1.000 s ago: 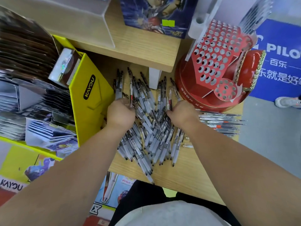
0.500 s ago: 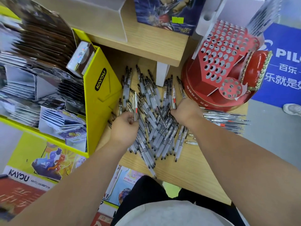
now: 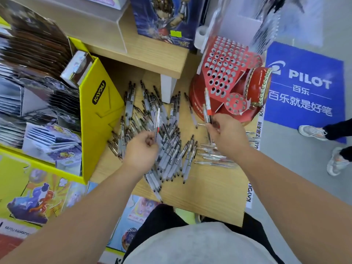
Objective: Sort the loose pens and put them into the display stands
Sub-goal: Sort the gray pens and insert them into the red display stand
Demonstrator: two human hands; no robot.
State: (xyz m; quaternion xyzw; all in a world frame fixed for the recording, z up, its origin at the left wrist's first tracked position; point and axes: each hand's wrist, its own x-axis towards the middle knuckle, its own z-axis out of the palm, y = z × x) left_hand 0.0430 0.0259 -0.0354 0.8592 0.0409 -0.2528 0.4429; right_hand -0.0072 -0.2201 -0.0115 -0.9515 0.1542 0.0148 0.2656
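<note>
Showed a heap of loose pens (image 3: 172, 149) fanned over the middle of a wooden surface (image 3: 205, 187), clear barrels with dark ends. Showed a smaller group (image 3: 213, 157) lying crosswise just right of the heap, partly under the right wrist.

Had the left hand (image 3: 142, 151) above the heap, fingers curled and pinching a single pen (image 3: 157, 122) with a red band, held upright. Had the right hand (image 3: 226, 134) raised near the foot of the red stand (image 3: 197, 98), fingers pinching a couple of pens (image 3: 206, 109) with red markings, also upright; exact count hard to tell. Left every visible hole in the stand's slanted panel empty.

Looked like the sorting step: picking red-marked pens out of the mix, none slotted yet. Called next, probably, for carrying the held pens to a hole in the panel and lining each up straight before lowering.

Read "KAYOU" in black on the yellow cardboard box (image 3: 99, 92) left of the heap, and again on the poster (image 3: 28, 187) below. Read "PILOT" in white, with "百乐" and "百乐就是好笔", on a blue floor mat (image 3: 308, 82) beyond the stand, with another person's shoes (image 3: 312, 130) at its edge.
</note>
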